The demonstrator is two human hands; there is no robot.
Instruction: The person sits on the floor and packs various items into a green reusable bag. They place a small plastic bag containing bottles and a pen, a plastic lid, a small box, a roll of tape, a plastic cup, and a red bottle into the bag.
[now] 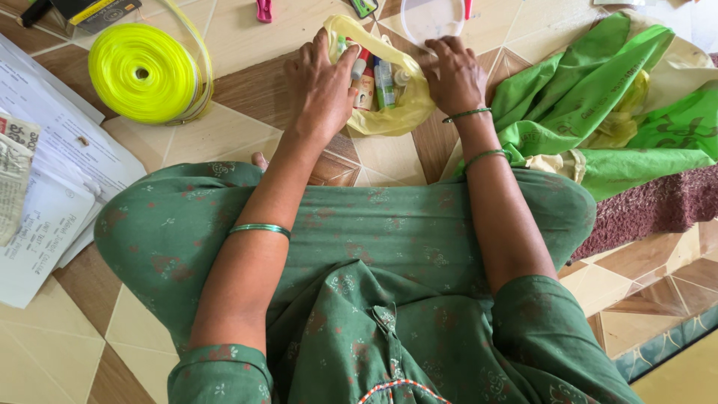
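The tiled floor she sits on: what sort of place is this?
Probably a home, or a small shop's floor. The patterned floor tiles, a maroon rug, loose papers and green carrier bags lie around as both hands work at a yellow bag of small bottles.

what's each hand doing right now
Left hand: fingers gripping the yellow plastic bag edge.
Right hand: fingers holding the bag's other side.
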